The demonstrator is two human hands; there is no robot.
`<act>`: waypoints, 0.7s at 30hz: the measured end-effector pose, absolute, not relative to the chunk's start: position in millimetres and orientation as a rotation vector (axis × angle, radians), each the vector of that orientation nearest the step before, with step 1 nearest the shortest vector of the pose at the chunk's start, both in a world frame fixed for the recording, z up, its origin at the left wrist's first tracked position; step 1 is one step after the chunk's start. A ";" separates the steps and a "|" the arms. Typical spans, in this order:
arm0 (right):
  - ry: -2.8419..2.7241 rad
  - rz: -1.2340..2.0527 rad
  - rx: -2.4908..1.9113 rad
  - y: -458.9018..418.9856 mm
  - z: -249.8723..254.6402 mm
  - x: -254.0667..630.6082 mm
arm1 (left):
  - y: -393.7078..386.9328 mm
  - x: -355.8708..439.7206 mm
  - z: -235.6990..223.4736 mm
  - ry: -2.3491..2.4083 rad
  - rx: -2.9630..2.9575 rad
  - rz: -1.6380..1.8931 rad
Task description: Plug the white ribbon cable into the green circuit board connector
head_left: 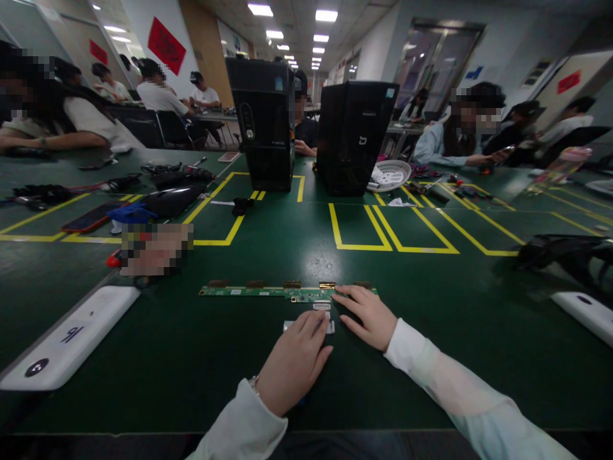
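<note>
Here, illegible white labels (238,292) on a green board (280,292), right grip (368,314) spread, left grip (294,359) unclear.

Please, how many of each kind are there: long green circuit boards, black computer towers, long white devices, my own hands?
Long green circuit board: 1
Black computer towers: 2
Long white devices: 2
Your hands: 2
Total: 7

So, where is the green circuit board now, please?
In the head view, the circuit board lies centrally, beyond the left hand, with the right hand near its right end.
</note>
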State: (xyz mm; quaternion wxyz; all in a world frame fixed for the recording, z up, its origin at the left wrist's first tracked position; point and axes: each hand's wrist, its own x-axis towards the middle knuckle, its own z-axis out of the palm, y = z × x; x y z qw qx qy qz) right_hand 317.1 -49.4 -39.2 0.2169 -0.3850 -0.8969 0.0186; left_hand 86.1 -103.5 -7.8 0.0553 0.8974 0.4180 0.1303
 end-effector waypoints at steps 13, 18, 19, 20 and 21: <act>-2.499 0.043 -1.081 -50.9 -37.0 316.3 | -104.9 92.4 -17.5 1.303 2.766 0.430; -2.497 0.057 -1.091 -51.4 -36.4 316.5 | -105.0 93.6 -14.5 1.319 2.743 0.405; -2.499 0.061 -1.091 -51.5 -36.6 316.6 | -105.0 93.6 -14.0 1.325 2.736 0.403; -2.502 0.066 -1.090 -51.6 -36.8 316.8 | -105.0 93.6 -13.5 1.328 2.730 0.399; -2.505 0.075 -1.087 -51.8 -37.2 317.0 | -104.9 93.5 -13.2 1.329 2.724 0.395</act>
